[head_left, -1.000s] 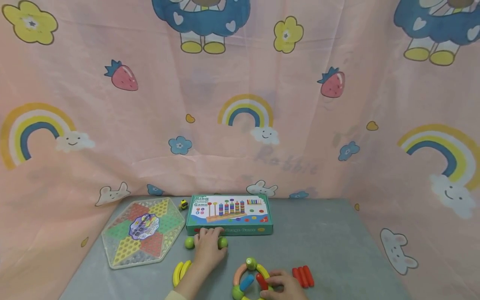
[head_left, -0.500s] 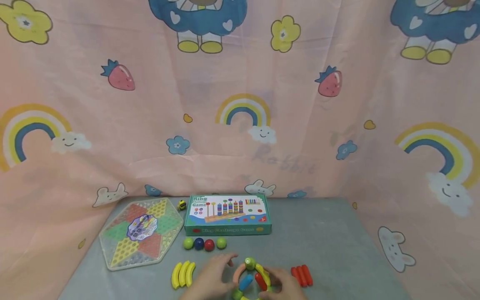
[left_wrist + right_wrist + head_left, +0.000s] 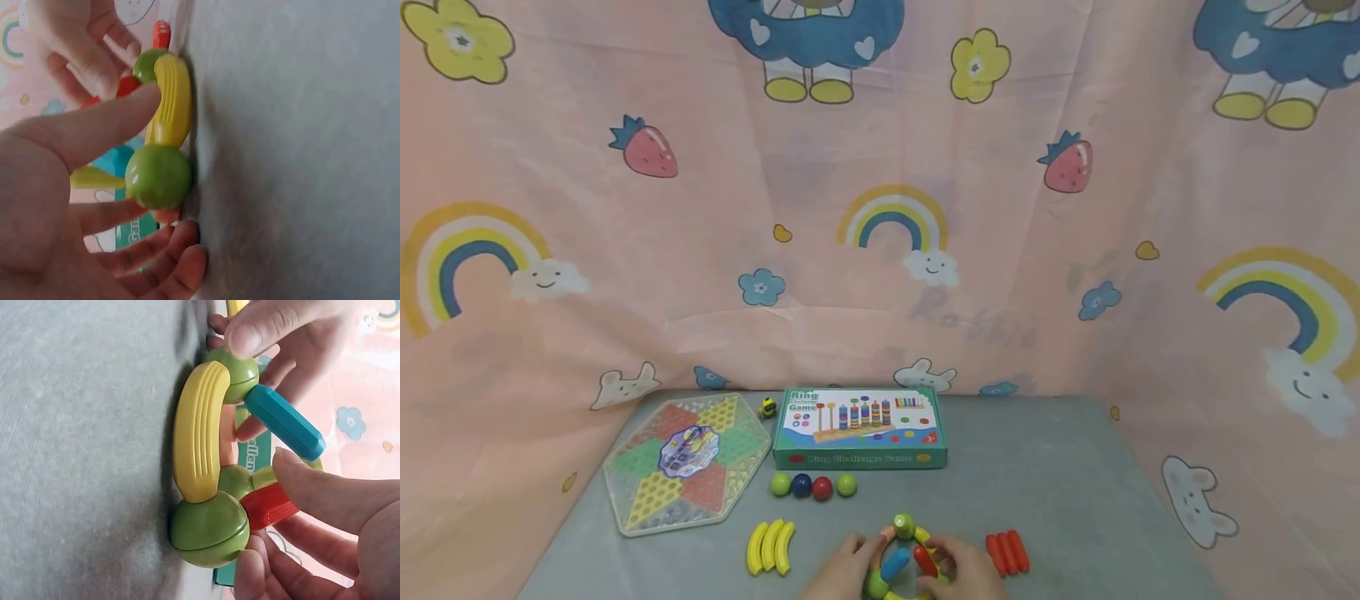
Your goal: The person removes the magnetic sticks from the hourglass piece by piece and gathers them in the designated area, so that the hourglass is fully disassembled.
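On table [image 3: 1060,483], toy ring [image 3: 904,527], hands [image 3: 844,570] [image 3: 972,572] around it

High head view, close wrist views, shared ring [image 3: 201,431]

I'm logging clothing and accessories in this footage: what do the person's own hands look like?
The left hand and right hand are bare, with no gloves, rings or markings visible. No sleeves or cables show.

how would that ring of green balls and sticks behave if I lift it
The ring probably won't flop, since its sticks look rigid, but could separate where they meet the green balls, whose glossy surfaces might feel slippery.
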`<state>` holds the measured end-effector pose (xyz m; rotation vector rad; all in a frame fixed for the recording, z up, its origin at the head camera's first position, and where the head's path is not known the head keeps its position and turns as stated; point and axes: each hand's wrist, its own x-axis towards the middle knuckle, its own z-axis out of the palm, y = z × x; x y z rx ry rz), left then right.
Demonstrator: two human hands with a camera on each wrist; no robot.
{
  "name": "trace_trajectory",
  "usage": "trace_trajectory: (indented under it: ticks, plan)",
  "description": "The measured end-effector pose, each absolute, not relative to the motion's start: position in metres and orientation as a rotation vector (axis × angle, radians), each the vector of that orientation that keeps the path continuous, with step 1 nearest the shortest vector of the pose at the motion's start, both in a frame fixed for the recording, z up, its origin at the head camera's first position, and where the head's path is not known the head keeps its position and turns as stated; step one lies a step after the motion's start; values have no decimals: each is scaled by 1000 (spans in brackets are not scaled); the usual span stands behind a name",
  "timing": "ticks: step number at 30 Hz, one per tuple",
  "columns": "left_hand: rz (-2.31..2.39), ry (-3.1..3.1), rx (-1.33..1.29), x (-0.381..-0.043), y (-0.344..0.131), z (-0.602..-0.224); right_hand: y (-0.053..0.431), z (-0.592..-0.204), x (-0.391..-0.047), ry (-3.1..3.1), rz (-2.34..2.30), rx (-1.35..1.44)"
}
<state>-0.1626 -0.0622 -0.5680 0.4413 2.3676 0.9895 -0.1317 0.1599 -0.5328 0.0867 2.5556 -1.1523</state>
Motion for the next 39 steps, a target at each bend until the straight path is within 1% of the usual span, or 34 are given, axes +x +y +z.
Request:
trace_trajectory:
  ticks: [9, 15, 24, 27, 33, 39]
  plan:
    - [1090, 2389, 322, -160, -55, -568, 158, -535, -127, 2649, -1201, 65]
    - [1165, 2368, 309, -158, -54, -563, 158, -535, -127, 2691, -1170, 136]
    - [1123, 2408, 337, -155, -52, -563, 162, -540, -124, 2703, -1210, 92]
    - [1111, 2397, 303, -155, -53, -563, 159, -543, -125, 2702, -1213, 89]
    - [1105, 2370, 195, -154, -48, -561, 161, -539, -125, 2669, -1289, 139]
    - [1139, 2438, 262, -154, -48, -561, 175, -533, -122, 2787, -1356, 253]
